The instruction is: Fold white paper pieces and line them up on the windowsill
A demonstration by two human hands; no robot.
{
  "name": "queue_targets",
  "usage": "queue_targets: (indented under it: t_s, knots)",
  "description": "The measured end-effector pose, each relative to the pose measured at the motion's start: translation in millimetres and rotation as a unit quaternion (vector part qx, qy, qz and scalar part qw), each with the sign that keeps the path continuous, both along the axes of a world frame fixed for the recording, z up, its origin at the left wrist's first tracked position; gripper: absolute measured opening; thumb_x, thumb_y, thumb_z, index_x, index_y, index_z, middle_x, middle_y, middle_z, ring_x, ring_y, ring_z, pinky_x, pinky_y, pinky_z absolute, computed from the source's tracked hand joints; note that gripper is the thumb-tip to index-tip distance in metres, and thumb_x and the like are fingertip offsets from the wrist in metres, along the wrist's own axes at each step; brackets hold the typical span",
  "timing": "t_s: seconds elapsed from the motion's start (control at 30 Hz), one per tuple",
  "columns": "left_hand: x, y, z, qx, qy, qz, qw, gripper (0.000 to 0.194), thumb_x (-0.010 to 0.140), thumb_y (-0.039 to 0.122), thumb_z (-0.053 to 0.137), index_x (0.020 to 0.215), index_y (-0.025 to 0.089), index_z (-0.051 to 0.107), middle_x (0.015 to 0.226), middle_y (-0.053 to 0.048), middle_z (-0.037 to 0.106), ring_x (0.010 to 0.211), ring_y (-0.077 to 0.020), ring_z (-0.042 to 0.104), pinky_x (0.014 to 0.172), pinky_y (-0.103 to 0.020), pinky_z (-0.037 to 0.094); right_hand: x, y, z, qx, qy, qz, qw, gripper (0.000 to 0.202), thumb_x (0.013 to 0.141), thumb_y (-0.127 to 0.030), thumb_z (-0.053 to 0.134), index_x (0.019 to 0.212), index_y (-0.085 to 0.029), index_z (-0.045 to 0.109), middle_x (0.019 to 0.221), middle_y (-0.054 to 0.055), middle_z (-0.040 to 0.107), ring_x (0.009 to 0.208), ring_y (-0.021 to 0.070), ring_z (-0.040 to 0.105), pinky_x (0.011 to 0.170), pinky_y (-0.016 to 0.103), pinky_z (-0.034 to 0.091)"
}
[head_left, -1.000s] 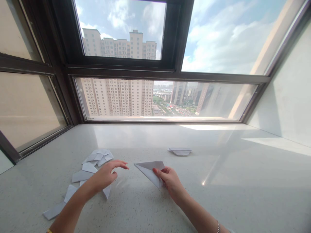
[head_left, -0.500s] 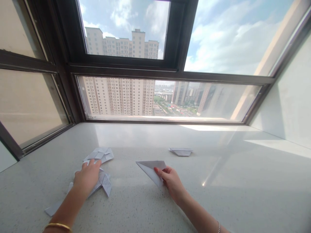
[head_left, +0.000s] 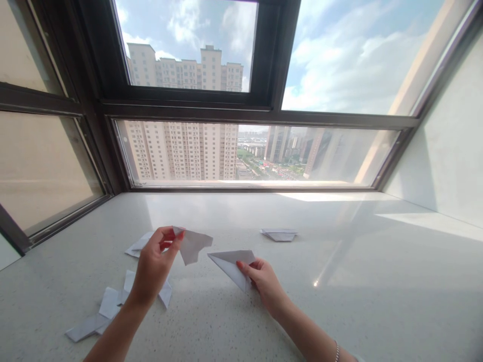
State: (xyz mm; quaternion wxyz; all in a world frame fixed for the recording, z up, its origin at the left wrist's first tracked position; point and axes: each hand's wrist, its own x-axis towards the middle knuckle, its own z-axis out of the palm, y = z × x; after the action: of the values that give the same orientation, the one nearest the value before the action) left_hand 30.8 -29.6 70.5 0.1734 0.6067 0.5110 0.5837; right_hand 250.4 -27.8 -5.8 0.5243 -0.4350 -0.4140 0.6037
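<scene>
My left hand (head_left: 156, 259) pinches the upper left corner of a folded paper piece (head_left: 193, 245) with a notched right edge, raised over the sill. Between thumb and fingers, my right hand (head_left: 261, 279) holds a pointed folded paper (head_left: 233, 265), its tip towards the left. The two papers are close but apart. Behind and below my left hand lie more folded papers: one at the back (head_left: 136, 246), one partly hidden by the wrist (head_left: 165, 293), and a loose group (head_left: 110, 302) at the lower left.
A flat folded paper boat shape (head_left: 279, 235) rests on the speckled white sill (head_left: 339, 311), behind my right hand. Dark window frames (head_left: 249, 189) border the sill at the back and left, and a white wall (head_left: 453, 166) stands at the right.
My left hand has risen from the paper pile and moved right, now with the notched paper in its fingers. My right hand keeps its hold, almost unmoved. The view has shifted slightly.
</scene>
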Motion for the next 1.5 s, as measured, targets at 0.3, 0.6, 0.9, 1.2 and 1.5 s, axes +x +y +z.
queue_targets:
  t_s: [0.3,0.6,0.9,1.2,1.5]
  knots:
    - [40,0,-37.8,-0.188,-0.145,-0.185,0.954,0.029,0.061,0.039,0.066,0.069,0.017,0.050,0.069,0.000,0.061,0.060,-0.0142,0.057,0.054,-0.027,0.048,-1,2,-2.8,0.034,-0.047,0.006,0.998,0.030,0.056,-0.040,0.065,0.071,-0.014,0.066,0.060,0.003,0.065,0.056,0.0161,0.056,0.049,0.022,0.036]
    - [34,7,-50.5,-0.143,0.053,-0.081,0.985,0.029,0.061,0.045,0.063,0.067,0.018,0.057,0.077,-0.004,0.059,0.080,-0.0217,0.055,0.066,-0.031,0.043,0,2,4.5,0.075,-0.090,0.025,0.993,0.018,0.057,-0.026,0.057,0.067,-0.014,0.066,0.054,0.000,0.062,0.055,0.0155,0.053,0.052,0.023,0.034]
    - [38,8,-60.4,-0.212,-0.113,-0.247,0.939,0.027,0.067,0.037,0.063,0.072,0.017,0.045,0.083,-0.006,0.064,0.068,-0.0156,0.059,0.061,-0.027,0.045,-1,-1,12.0,0.083,-0.079,0.041,0.993,0.011,0.056,-0.021,0.055,0.059,-0.014,0.063,0.051,-0.002,0.058,0.053,0.0131,0.048,0.052,0.022,0.032]
    - [37,8,-56.6,-0.260,-0.145,-0.271,0.915,0.056,0.064,0.038,0.066,0.110,0.016,0.044,0.084,-0.005,0.065,0.075,-0.0189,0.061,0.069,-0.031,0.047,-2,-1,12.6,0.083,-0.069,0.046,0.993,0.008,0.056,-0.019,0.056,0.057,-0.014,0.063,0.048,-0.003,0.056,0.053,0.0125,0.047,0.052,0.022,0.031]
    - [30,13,-59.0,-0.326,-0.130,-0.294,0.889,0.056,0.060,0.042,0.068,0.106,0.011,0.056,0.083,-0.006,0.066,0.077,-0.0183,0.060,0.068,-0.027,0.047,-2,-2,15.9,0.096,-0.089,0.062,0.990,0.014,0.056,-0.028,0.061,0.055,-0.014,0.062,0.047,-0.003,0.053,0.048,0.0104,0.042,0.048,0.021,0.029]
